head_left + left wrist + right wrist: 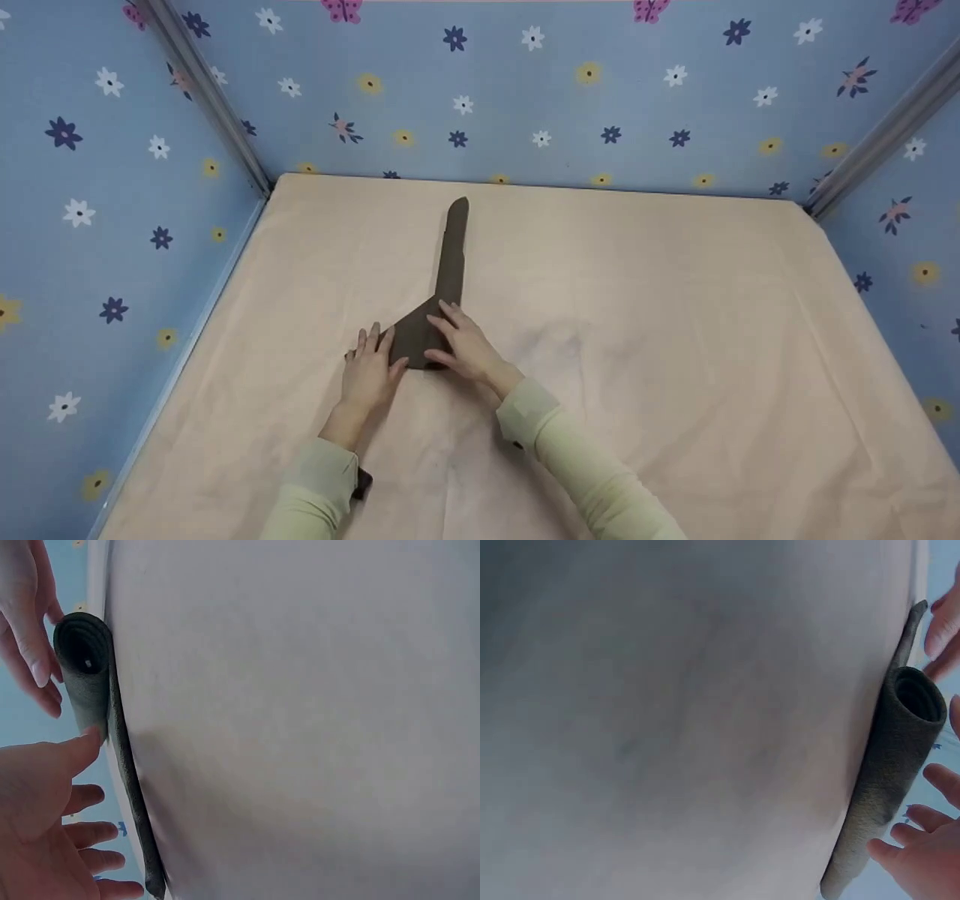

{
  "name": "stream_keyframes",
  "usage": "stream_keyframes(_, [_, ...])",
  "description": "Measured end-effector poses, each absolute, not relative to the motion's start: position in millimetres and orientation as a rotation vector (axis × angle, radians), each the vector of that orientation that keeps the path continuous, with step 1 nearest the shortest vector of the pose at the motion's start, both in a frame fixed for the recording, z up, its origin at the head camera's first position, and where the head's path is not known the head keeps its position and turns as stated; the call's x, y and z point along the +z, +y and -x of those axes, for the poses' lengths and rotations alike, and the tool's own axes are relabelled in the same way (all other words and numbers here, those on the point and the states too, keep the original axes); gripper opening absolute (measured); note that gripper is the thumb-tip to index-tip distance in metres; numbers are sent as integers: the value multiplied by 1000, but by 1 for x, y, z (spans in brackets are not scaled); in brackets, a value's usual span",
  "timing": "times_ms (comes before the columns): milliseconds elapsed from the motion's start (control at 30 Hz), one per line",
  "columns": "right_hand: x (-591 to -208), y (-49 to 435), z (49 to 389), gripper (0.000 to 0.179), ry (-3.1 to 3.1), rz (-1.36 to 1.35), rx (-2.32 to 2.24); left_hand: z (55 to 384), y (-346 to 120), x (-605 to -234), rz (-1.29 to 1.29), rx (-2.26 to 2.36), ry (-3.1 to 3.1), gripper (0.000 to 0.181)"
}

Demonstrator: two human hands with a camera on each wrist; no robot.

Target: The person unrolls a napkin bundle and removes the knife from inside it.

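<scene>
A dark grey-brown cloth (451, 259) lies partly rolled on the table, its long roll pointing away from me. A flat triangular flap (412, 339) spreads left from the roll's near end. My left hand (366, 379) rests on the flap's left side with fingers spread. Against the near part of the roll, my right hand (472, 351) touches with loosely extended fingers. Coiled layers show in the roll's open end (82, 645) in the left wrist view. The right wrist view shows the roll (885, 765) lengthwise, beside the right hand's spread fingers (930, 819).
A pale peach cover (675, 322) with soft creases spans the table. Blue flowered panels (525, 90) stand along the back and both sides, with grey metal posts (217, 105) at the back corners. A small black device (362, 484) sits by the left sleeve.
</scene>
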State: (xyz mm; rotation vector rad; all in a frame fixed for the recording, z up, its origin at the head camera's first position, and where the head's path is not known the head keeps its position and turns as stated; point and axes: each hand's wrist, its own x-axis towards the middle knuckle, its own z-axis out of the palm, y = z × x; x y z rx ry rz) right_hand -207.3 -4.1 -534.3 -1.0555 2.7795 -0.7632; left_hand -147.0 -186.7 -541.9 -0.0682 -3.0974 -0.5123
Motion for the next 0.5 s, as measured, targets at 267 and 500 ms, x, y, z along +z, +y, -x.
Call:
stream_keyframes(267, [-538,-11,214,62,2781,965,-697,152,-183,-544,79,-486,-3159,58])
stream_keyframes(500, [-539,-19,219,63,2789,927,-633,151,-183,-548,93,-500,-3200,58])
